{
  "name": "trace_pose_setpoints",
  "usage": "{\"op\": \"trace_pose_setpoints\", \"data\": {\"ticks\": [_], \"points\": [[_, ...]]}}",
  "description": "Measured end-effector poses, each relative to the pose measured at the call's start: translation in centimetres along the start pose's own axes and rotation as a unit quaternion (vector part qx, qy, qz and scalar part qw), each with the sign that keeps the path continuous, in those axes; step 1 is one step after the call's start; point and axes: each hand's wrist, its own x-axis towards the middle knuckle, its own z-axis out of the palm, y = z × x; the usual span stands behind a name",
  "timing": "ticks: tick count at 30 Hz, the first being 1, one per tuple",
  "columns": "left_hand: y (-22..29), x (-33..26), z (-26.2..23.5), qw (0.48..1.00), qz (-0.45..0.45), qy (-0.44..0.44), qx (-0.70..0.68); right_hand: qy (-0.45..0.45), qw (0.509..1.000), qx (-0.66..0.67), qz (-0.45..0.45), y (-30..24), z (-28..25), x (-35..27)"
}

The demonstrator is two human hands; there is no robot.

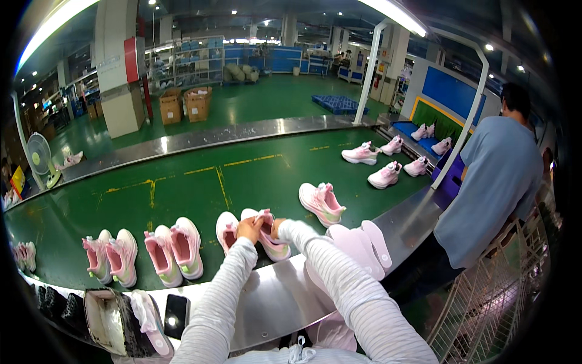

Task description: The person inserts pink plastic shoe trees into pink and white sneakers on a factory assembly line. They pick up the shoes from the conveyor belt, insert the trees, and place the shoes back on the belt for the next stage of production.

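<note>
On the green conveyor belt in front of me stands a pink and white sneaker (277, 250), toe pointing away. At its opening, the fingers of my left hand (248, 230) are closed on the tongue area. My right hand (277, 229), partly covered by its sleeve, is curled against the collar on the other side; its fingertips are hidden. Close beside my left hand, the matching sneaker (226, 229) sits partly behind it. Another pink sneaker (321, 202) lies angled beyond my right forearm. Pale pink insoles (377, 244) are piled on the metal ledge by that forearm.
Pairs of sneakers (176, 249) line the belt to the left, and several more (385, 175) stand far right. A phone (176, 316), an insole (159, 340) and an open box (108, 321) lie near left. A co-worker (494, 176) stands right, beside a wire rack (485, 297).
</note>
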Motion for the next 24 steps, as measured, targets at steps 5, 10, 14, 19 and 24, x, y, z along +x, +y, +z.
{"op": "trace_pose_setpoints", "data": {"ticks": [5, 10, 14, 19, 24], "points": [[1.7, -0.8, -1.0, 1.000, -0.025, -0.010, 0.008, 0.008, 1.000, -0.015, 0.022, -2.8, -0.5, -1.1], [2.3, -0.5, -0.4, 0.999, -0.031, -0.015, 0.000, 0.038, 0.998, 0.019, 0.048, -4.4, -0.8, -0.7], [2.4, -1.1, -0.6, 1.000, -0.030, -0.006, -0.006, 0.064, 0.996, 0.020, 0.056, -4.7, 0.1, 0.7], [0.1, -1.4, -0.5, 1.000, -0.020, -0.008, -0.018, 0.084, 0.994, 0.022, 0.059, -4.9, 1.5, 0.6], [2.0, -1.7, -0.5, 0.999, 0.002, -0.012, -0.042, 0.101, 0.993, 0.023, 0.063, -4.2, 2.1, 0.2]]}}
